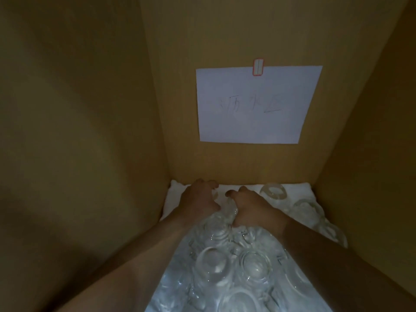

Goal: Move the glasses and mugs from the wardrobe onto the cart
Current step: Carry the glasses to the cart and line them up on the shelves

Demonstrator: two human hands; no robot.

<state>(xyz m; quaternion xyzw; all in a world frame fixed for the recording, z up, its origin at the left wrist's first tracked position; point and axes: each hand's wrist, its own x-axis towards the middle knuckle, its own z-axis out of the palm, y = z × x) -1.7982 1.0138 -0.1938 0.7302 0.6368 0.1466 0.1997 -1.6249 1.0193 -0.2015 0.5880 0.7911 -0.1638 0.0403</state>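
While both bare arms reached deep into the wardrobe [90,109], the left hand [198,199] and the right hand [252,204] lay side by side near the foot of its back panel, just under the sheet of paper [256,104] stuck there with a red-edged label [258,67]. That paper, bearing faint handwriting too blurred to read, serves as the landmark. Below it, a white cloth [177,190] covered the shelf, and clear glasses [225,266] stood crowded upon it, packed close together from the hands down toward the viewer. The left hand, below and left of the paper, had its fingers curled downward over something at the cloth's far left corner; a hint of glass showed beside the fingertips, but whether it truly gripped a glass could not be told in the dim light. The right hand, almost straight below the paper's left half, had its thumb stretched toward the left hand and its fingers bent down among the glasses; its hold likewise could not be made out. A glass mug [273,192] lay below the paper's right half, just beside the right hand, with further mugs [308,210] trailing down along the wardrobe's right wall.
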